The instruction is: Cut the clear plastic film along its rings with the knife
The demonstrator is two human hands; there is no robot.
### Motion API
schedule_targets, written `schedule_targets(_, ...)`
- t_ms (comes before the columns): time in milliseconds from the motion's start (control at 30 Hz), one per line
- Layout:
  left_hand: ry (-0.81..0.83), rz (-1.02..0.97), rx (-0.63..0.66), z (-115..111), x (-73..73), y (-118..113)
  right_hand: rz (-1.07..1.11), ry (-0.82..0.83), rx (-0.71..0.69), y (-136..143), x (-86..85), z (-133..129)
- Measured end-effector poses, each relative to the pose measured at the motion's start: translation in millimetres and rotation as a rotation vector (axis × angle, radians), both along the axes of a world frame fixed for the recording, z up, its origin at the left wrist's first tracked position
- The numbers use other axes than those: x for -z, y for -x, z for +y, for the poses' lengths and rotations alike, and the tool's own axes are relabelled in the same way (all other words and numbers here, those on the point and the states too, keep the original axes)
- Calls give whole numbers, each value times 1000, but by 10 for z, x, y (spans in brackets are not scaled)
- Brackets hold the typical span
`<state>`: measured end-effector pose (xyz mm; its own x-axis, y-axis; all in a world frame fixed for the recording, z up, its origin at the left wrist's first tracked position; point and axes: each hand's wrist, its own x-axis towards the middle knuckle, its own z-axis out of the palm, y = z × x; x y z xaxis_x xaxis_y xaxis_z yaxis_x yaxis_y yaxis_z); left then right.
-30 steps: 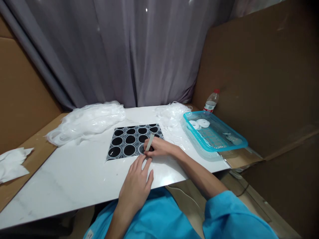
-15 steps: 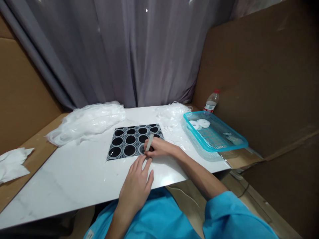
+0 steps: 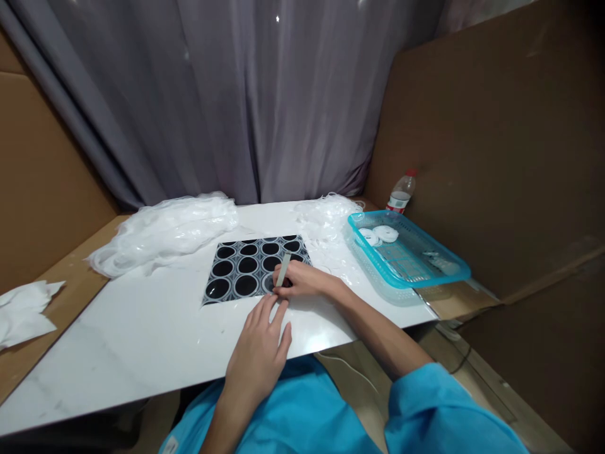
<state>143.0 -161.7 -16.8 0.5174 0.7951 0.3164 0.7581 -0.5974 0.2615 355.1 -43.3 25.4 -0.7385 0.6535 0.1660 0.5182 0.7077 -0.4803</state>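
Observation:
A sheet (image 3: 246, 285) with a black round pattern on a pale grey ground lies on the white tabletop in front of me. Over its front right part, my right hand (image 3: 299, 279) pinches a slim flat grey tool (image 3: 283, 270), which leans with its lower end at the sheet. What that end touches is hidden by the fingers. My left hand (image 3: 258, 350) rests palm down at the sheet's near edge, fingers stretched out and thumb apart. Its fingertips meet the right hand's fingertips close to the tool's lower end.
Clear-white film strips (image 3: 174, 227) are heaped at the back left, with a smaller pile (image 3: 331, 211) at the back right. A blue basket (image 3: 416, 280) on the right holds white rings (image 3: 385, 234). Behind it stands a bottle (image 3: 401, 189). White tissue (image 3: 26, 309) lies far left. Cardboard walls (image 3: 510, 145) flank the table.

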Motion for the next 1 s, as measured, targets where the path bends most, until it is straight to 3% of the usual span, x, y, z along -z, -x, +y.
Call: schedule_targets(1000,1,-17,-2,-3,-3,-3,1,-7,7,2,6,-7)
